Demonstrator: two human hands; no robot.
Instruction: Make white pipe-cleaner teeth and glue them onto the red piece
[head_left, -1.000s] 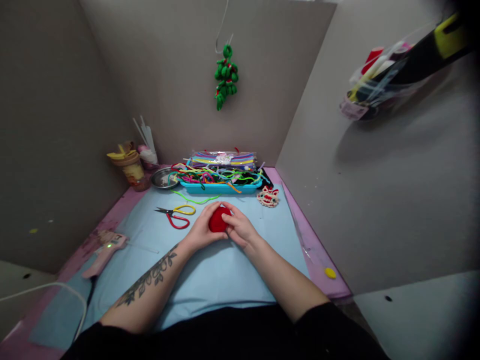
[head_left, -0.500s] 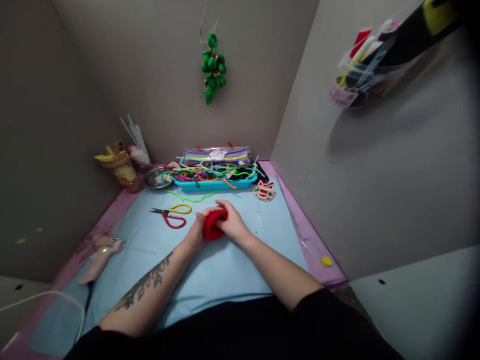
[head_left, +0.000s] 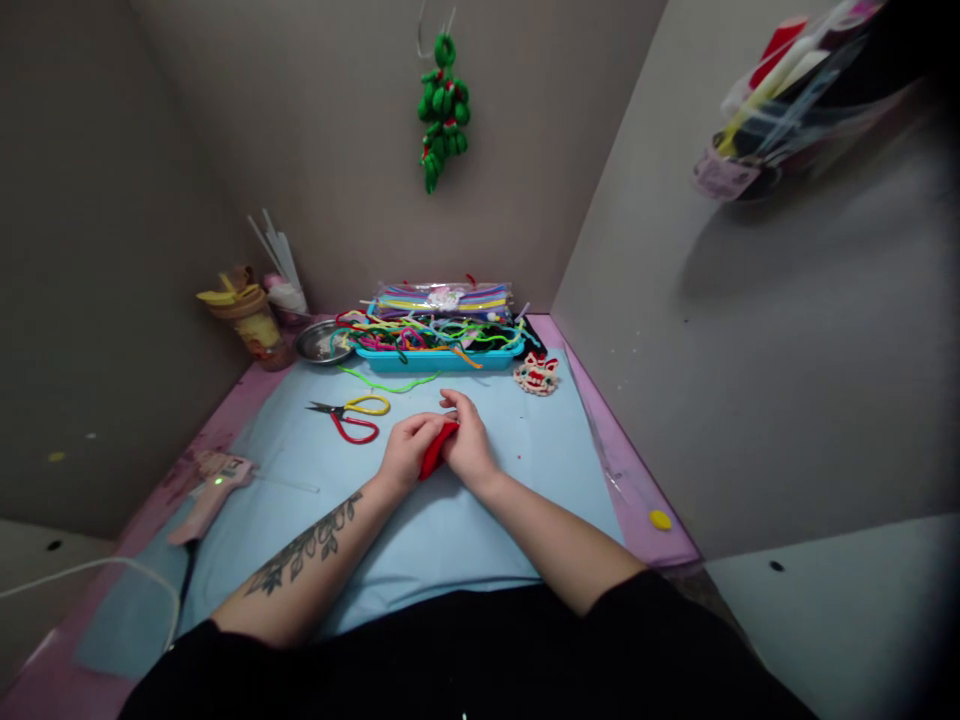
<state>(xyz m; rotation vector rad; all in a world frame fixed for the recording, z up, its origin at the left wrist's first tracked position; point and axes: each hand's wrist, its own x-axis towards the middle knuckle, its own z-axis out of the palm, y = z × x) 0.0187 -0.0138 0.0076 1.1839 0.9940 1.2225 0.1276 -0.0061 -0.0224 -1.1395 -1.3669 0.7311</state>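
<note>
Both my hands meet over the pale blue mat [head_left: 450, 530] at the middle of the desk. My left hand [head_left: 405, 452] and my right hand [head_left: 469, 447] are closed together round a small fuzzy red piece [head_left: 436, 448], which shows only as a narrow strip between them. Scissors [head_left: 351, 418] with one yellow and one red handle loop lie just left of my hands. A green pipe cleaner [head_left: 390, 384] lies loose behind them.
A blue tray [head_left: 439, 357] of mixed pipe cleaners stands at the back, with a packet [head_left: 444, 298] behind it. A small red-and-white figure [head_left: 536, 374] sits to its right. At the left lie a pink glue gun [head_left: 212, 479], metal dish [head_left: 319, 341] and cup [head_left: 251, 318]. A green ornament [head_left: 442, 108] hangs above.
My hands have turned the red piece and closed tighter round it, so less of it shows now. The camera view has shifted slightly.
</note>
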